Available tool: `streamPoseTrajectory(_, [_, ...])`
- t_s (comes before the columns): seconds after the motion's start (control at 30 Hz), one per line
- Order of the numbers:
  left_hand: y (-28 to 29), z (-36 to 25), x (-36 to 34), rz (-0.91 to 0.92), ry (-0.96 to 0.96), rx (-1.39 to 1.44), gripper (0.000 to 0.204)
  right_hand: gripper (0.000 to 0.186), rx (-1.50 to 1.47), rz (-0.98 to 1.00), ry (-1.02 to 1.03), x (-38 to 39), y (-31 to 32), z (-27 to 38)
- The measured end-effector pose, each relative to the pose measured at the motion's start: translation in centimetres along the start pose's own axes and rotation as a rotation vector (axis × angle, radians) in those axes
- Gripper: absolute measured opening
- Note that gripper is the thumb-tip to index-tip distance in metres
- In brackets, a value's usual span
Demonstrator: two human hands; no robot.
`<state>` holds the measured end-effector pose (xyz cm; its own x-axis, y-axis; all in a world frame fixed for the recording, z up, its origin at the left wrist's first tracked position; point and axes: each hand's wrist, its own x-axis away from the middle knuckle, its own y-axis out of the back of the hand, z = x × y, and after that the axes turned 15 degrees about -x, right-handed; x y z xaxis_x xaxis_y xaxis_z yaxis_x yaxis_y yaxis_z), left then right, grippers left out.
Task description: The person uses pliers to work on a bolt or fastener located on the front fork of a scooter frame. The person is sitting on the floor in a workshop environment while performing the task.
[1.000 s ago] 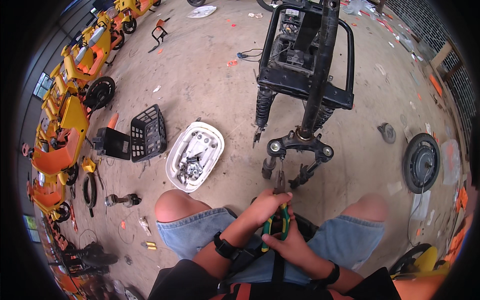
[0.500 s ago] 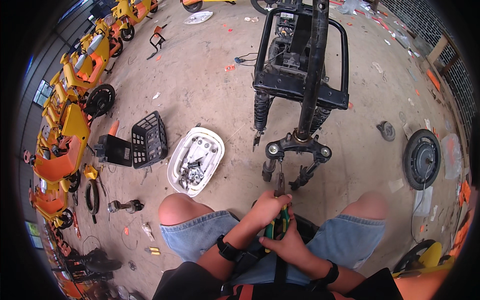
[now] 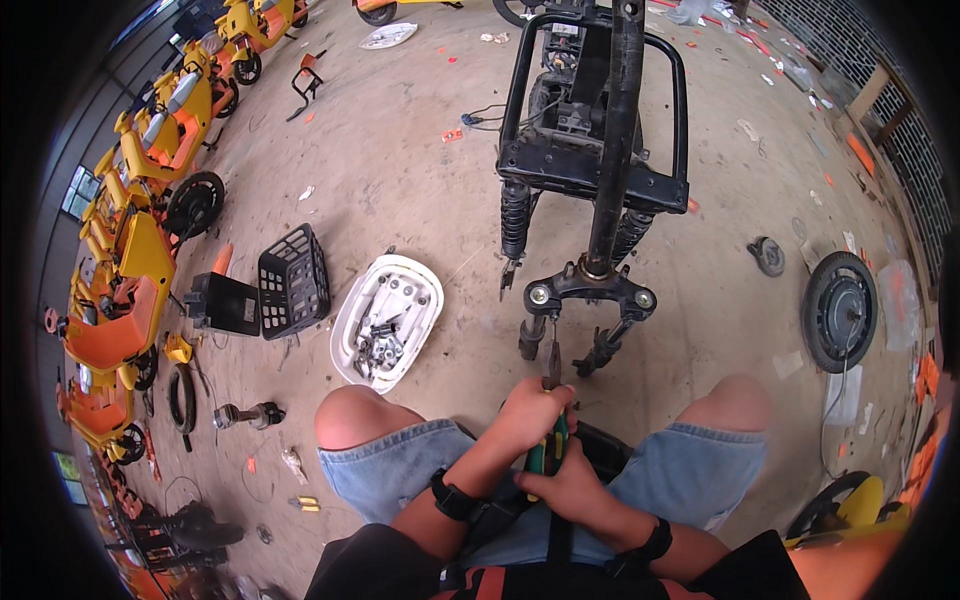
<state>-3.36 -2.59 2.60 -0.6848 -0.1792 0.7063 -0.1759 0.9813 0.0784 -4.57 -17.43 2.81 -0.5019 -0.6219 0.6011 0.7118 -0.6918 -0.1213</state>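
Observation:
Both of my hands are closed round a pair of pliers [image 3: 546, 454] with green and yellow handles. My left hand [image 3: 532, 412] wraps the upper part near the pivot. Lower down, my right hand [image 3: 572, 484] holds the handles. The metal jaws point away from me, at the underside of a black fork clamp [image 3: 590, 287] on a stripped scooter frame [image 3: 600, 180]. A thin rod or bolt seems to hang there at the jaw tips; whether they grip it I cannot tell. Two short fork legs hang below the clamp, one of them [image 3: 531, 338] beside the jaws.
Left of the frame, a white tray [image 3: 436, 300] holds several metal parts. Beyond it lie a black basket [image 3: 294, 282] and a black box [image 3: 225, 303]. A wheel [image 3: 840, 312] lies at the right. Yellow scooters [image 3: 150, 250] line the left side. Small-handled yellow pliers [image 3: 305, 503] rest on the floor.
The whole view has shifted slightly, so everything sits a little further left and higher. My hands keep the same hold on the pliers, with the jaws still near the clamp.

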Motion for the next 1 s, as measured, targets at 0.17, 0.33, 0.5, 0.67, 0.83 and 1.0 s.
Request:
streamPoseTrajectory(0.17, [-0.3, 0.7, -0.6, -0.045, -0.006, -0.047, 0.030, 0.085, -0.015, -0.011, 0.019, -0.2, 0.2, -0.7])
streamPoseTrajectory(0.33, [-0.4, 0.2, -0.4, -0.096, 0.007, -0.174, 0.034, 0.082, -0.198, 0.083, 0.053, -0.9, 0.5, -1.7])
streamPoseTrajectory(0.5, [-0.6, 0.1, -0.3, -0.134, 0.017, -0.254, 0.035, 0.072, -0.426, 0.114, 0.133, -0.6, -0.1, -1.4])
streamPoseTrajectory(0.67, [-0.5, -1.3, 0.8, -0.196, 0.059, -0.433, 0.037, 0.074, -0.544, 0.183, 0.078, -0.4, -0.2, -0.9])
streamPoseTrajectory(0.83, [-0.7, -0.9, 0.7, -0.302, 0.016, -0.618, 0.039, 0.070, -0.645, 0.231, 0.014, -0.7, -0.3, -1.7])
streamPoseTrajectory(1.0, [-0.8, -2.1, 2.0, -0.390, -0.025, -0.755, 0.043, 0.055, -0.728, 0.284, -0.013, -1.3, -0.4, -3.2])
